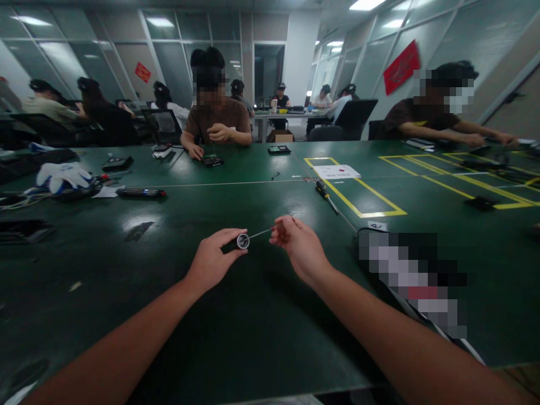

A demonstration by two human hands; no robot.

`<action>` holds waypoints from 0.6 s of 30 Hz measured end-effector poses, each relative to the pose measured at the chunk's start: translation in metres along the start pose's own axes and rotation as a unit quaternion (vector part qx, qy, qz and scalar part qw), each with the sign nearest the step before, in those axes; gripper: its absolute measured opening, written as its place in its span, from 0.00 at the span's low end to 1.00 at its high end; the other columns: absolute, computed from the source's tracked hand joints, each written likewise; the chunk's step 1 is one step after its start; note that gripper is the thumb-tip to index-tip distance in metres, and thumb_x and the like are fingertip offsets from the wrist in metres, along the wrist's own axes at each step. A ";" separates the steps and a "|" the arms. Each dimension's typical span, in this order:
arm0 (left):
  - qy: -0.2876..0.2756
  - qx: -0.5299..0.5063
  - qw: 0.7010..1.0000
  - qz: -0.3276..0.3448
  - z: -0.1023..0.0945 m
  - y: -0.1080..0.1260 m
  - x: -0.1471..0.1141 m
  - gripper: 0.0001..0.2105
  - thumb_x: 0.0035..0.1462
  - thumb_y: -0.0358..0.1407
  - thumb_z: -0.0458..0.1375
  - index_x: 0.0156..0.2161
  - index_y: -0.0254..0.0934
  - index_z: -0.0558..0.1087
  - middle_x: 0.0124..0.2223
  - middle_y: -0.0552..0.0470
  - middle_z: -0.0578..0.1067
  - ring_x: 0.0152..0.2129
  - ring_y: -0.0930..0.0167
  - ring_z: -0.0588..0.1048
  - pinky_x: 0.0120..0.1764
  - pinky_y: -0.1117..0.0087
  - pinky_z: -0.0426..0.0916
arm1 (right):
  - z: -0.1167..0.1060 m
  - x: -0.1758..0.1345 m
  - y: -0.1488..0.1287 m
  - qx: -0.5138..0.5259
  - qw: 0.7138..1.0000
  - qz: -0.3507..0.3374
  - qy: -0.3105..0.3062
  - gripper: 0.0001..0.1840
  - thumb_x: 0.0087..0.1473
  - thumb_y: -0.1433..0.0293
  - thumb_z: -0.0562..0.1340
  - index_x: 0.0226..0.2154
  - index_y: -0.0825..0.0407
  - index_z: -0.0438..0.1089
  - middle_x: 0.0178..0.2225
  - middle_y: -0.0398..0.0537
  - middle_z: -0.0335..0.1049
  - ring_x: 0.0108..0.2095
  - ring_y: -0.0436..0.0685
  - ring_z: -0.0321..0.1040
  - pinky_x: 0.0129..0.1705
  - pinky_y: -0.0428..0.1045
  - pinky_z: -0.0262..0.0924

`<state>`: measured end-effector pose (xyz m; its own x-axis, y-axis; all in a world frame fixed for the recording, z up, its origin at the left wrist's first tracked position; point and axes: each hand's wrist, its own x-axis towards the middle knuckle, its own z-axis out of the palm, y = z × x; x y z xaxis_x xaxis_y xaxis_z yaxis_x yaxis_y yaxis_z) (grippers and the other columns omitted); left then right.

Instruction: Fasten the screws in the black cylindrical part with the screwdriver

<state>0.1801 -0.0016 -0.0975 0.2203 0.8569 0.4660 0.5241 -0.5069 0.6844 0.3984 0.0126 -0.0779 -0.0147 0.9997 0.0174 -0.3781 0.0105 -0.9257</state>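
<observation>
My left hand is closed around a short dark cylinder with a bright round rim, whose open end faces me. A thin metal rod is pinched between the thumb and fingers of my right hand. The rod's far end meets the cylinder's opening; whether it goes inside cannot be made out. Both hands are raised over the green table. Beyond my right hand lies a screwdriver with a black and yellow handle.
White gloves and a black pen-shaped item lie at left. A partly blurred dark pouch-like thing rests beside my right forearm. A paper sheet lies by yellow tape. Co-workers sit across the green table.
</observation>
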 end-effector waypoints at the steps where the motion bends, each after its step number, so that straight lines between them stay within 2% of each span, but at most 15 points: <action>1: -0.002 -0.002 1.000 0.002 0.000 0.001 0.000 0.19 0.57 0.32 0.67 0.54 0.41 0.78 0.54 0.49 0.79 0.52 0.64 0.76 0.59 0.57 0.68 | -0.001 0.002 0.000 0.042 0.997 0.070 -0.010 0.14 0.60 0.58 0.63 0.30 0.51 0.72 0.24 0.42 0.67 0.25 0.52 0.65 0.37 0.53 0.68; 2: -0.004 -0.003 1.000 0.001 0.000 0.002 0.000 0.19 0.57 0.32 0.67 0.54 0.41 0.78 0.54 0.49 0.79 0.52 0.63 0.76 0.59 0.57 0.68 | -0.002 0.004 -0.001 0.073 0.991 0.111 -0.010 0.15 0.61 0.58 0.62 0.29 0.51 0.71 0.22 0.41 0.65 0.23 0.51 0.63 0.37 0.53 0.68; 3: -0.007 -0.003 1.000 -0.002 0.000 0.002 0.000 0.19 0.57 0.32 0.66 0.54 0.41 0.78 0.54 0.49 0.79 0.52 0.63 0.76 0.59 0.56 0.68 | -0.003 0.004 -0.001 0.090 0.989 0.117 -0.003 0.15 0.62 0.59 0.61 0.29 0.51 0.70 0.22 0.40 0.64 0.23 0.50 0.62 0.36 0.52 0.68; 4: -0.009 -0.001 1.000 -0.007 0.001 0.003 0.000 0.19 0.57 0.33 0.66 0.54 0.41 0.78 0.54 0.49 0.79 0.52 0.63 0.76 0.59 0.56 0.68 | -0.004 0.005 -0.002 0.090 0.991 0.101 0.006 0.15 0.62 0.59 0.61 0.29 0.51 0.71 0.22 0.40 0.64 0.23 0.50 0.62 0.35 0.52 0.68; 7: -0.007 0.011 1.000 -0.020 0.001 0.003 0.000 0.19 0.57 0.33 0.67 0.54 0.41 0.78 0.54 0.49 0.79 0.52 0.62 0.76 0.59 0.55 0.68 | -0.003 0.002 -0.002 0.019 0.999 -0.033 0.025 0.13 0.61 0.58 0.63 0.33 0.50 0.72 0.27 0.42 0.69 0.28 0.51 0.67 0.36 0.50 0.67; 10: 0.001 0.012 1.000 -0.019 0.000 0.003 0.000 0.19 0.57 0.34 0.67 0.54 0.41 0.77 0.55 0.49 0.79 0.52 0.63 0.76 0.59 0.56 0.68 | 0.000 -0.003 -0.001 -0.085 0.988 -0.130 0.007 0.15 0.62 0.55 0.62 0.36 0.49 0.72 0.31 0.43 0.72 0.32 0.53 0.70 0.39 0.51 0.67; 15: -0.004 0.016 1.000 -0.019 -0.001 0.003 0.000 0.19 0.57 0.34 0.67 0.54 0.42 0.77 0.54 0.49 0.79 0.52 0.63 0.76 0.58 0.56 0.69 | 0.003 -0.012 -0.004 -0.203 0.961 -0.188 -0.017 0.14 0.66 0.56 0.57 0.39 0.48 0.70 0.34 0.45 0.73 0.34 0.54 0.71 0.42 0.52 0.65; 18: -0.002 0.017 1.000 -0.021 0.000 0.002 0.000 0.19 0.57 0.35 0.67 0.54 0.42 0.77 0.54 0.49 0.79 0.52 0.62 0.76 0.59 0.56 0.68 | 0.004 -0.016 -0.007 -0.229 0.953 -0.194 -0.048 0.12 0.67 0.58 0.57 0.41 0.48 0.69 0.31 0.42 0.71 0.32 0.53 0.70 0.38 0.51 0.64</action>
<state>0.1812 -0.0028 -0.0957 0.2008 0.8783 0.4339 0.5611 -0.4662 0.6840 0.3971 -0.0034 -0.0705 -0.0496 0.9124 0.4062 0.0717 0.4089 -0.9098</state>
